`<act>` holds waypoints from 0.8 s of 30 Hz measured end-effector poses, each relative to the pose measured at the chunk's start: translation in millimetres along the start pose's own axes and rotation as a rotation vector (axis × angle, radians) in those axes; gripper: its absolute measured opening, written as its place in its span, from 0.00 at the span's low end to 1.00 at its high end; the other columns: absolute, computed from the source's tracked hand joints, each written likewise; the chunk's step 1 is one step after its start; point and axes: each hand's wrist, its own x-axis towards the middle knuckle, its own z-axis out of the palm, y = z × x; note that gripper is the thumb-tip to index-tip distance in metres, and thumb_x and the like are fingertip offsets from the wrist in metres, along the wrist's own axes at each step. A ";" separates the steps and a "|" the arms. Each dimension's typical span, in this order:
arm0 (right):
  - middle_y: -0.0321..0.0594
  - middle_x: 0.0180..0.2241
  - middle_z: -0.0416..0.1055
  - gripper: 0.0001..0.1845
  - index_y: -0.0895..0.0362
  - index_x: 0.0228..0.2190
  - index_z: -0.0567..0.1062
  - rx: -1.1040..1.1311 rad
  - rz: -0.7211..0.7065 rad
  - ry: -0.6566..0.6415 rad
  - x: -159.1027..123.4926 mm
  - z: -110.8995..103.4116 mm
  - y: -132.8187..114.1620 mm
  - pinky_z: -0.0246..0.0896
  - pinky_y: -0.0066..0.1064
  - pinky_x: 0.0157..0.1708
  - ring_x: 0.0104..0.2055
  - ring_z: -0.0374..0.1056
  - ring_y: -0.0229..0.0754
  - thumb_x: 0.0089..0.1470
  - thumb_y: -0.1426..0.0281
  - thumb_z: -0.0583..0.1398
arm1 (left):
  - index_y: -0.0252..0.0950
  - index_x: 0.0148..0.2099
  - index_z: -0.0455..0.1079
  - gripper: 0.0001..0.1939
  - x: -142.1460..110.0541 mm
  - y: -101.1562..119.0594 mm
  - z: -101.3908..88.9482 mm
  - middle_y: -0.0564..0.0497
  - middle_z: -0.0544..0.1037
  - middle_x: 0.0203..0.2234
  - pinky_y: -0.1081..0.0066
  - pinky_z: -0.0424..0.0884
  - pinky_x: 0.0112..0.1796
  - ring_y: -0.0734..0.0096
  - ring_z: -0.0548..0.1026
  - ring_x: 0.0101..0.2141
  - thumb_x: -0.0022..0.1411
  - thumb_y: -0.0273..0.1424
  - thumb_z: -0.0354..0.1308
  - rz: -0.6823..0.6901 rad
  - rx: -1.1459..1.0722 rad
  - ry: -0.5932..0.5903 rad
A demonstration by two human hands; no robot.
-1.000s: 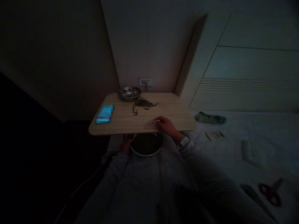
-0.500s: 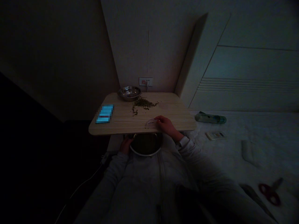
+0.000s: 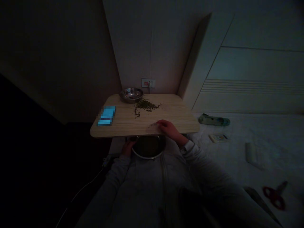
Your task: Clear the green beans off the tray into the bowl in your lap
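My right hand (image 3: 168, 128) is over the front part of the small wooden table (image 3: 118, 128). Its fingers pinch a thin, pale, see-through scraper-like piece (image 3: 152, 126) with small dark marks, held low at the tabletop. My left hand (image 3: 127, 148) is closed on the left rim of a metal basin (image 3: 147, 157) under the table's front edge, against my body. The basin's inside is too dark to make out. Farther back on the table lies a spread of small green beans or grains (image 3: 145, 105), with a shiny steel bowl (image 3: 131, 95) behind it to the left.
A lit phone (image 3: 106, 116), blurred out, lies at the table's left. On the white bed to the right are a green-tinted bottle (image 3: 214, 120), another phone-like device (image 3: 218, 138), a pale flat packet (image 3: 254, 155) and red-handled scissors (image 3: 274, 196). A socket (image 3: 148, 83) is on the wall.
The see-through piece has tilted flatter and looks fainter beside my right fingers, which have shifted very slightly. My left hand and the basin have stayed nearly in place.
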 end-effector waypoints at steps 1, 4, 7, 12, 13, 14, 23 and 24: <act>0.39 0.34 0.78 0.12 0.57 0.34 0.78 -0.007 0.015 0.036 0.9 -1.6 1.6 0.64 0.33 0.42 0.37 0.70 0.41 0.48 0.74 0.56 | 0.39 0.26 0.76 0.08 1.5 -1.4 -1.1 0.46 0.82 0.38 0.59 0.66 0.53 0.49 0.72 0.52 0.38 0.33 0.62 -0.003 -0.006 -0.006; 0.38 0.32 0.77 0.13 0.56 0.35 0.78 -0.041 0.036 0.090 1.3 -4.1 4.4 0.65 0.33 0.40 0.35 0.70 0.40 0.49 0.74 0.56 | 0.39 0.29 0.77 0.12 4.4 -4.3 -3.0 0.47 0.82 0.37 0.60 0.67 0.52 0.49 0.73 0.51 0.38 0.34 0.63 -0.027 -0.028 0.004; 0.38 0.31 0.77 0.13 0.56 0.37 0.78 -0.080 0.016 0.050 -1.5 -2.0 3.3 0.65 0.32 0.39 0.34 0.70 0.40 0.49 0.73 0.57 | 0.39 0.26 0.77 0.09 2.7 -1.8 -1.4 0.47 0.83 0.34 0.60 0.68 0.52 0.48 0.74 0.50 0.37 0.34 0.63 -0.049 -0.006 0.012; 0.39 0.30 0.77 0.13 0.57 0.38 0.78 -0.164 0.045 0.059 -1.6 2.6 -1.6 0.64 0.31 0.37 0.33 0.70 0.40 0.50 0.74 0.57 | 0.40 0.25 0.76 0.06 -2.0 4.2 5.3 0.46 0.82 0.36 0.60 0.67 0.53 0.49 0.73 0.51 0.39 0.33 0.61 -0.031 -0.004 0.062; 0.39 0.30 0.77 0.14 0.57 0.38 0.78 -0.179 0.052 0.073 0.0 2.8 -1.9 0.64 0.31 0.37 0.33 0.70 0.40 0.50 0.74 0.57 | 0.40 0.25 0.76 0.06 -2.1 4.1 5.8 0.46 0.82 0.36 0.60 0.66 0.53 0.49 0.73 0.51 0.39 0.33 0.61 -0.024 -0.003 0.064; 0.40 0.30 0.77 0.14 0.57 0.38 0.78 -0.191 0.056 0.088 2.1 2.9 -1.9 0.64 0.32 0.37 0.32 0.69 0.40 0.50 0.74 0.57 | 0.40 0.24 0.75 0.05 -2.0 3.6 5.8 0.46 0.82 0.37 0.59 0.66 0.54 0.49 0.73 0.52 0.39 0.33 0.61 -0.019 0.000 0.064; 0.37 0.28 0.75 0.13 0.57 0.37 0.78 -0.096 0.055 0.170 21.1 4.2 6.7 0.64 0.30 0.36 0.30 0.68 0.38 0.48 0.72 0.57 | 0.40 0.27 0.77 0.09 2.3 -5.1 -4.7 0.46 0.82 0.40 0.62 0.68 0.52 0.48 0.72 0.52 0.37 0.34 0.64 -0.001 -0.030 -0.031; 0.37 0.28 0.75 0.13 0.56 0.36 0.78 -0.075 0.059 0.182 21.9 2.8 8.3 0.64 0.30 0.35 0.30 0.68 0.38 0.48 0.72 0.57 | 0.39 0.27 0.78 0.10 3.3 -6.5 -4.7 0.47 0.83 0.39 0.61 0.68 0.51 0.48 0.73 0.52 0.37 0.35 0.65 -0.008 -0.034 -0.016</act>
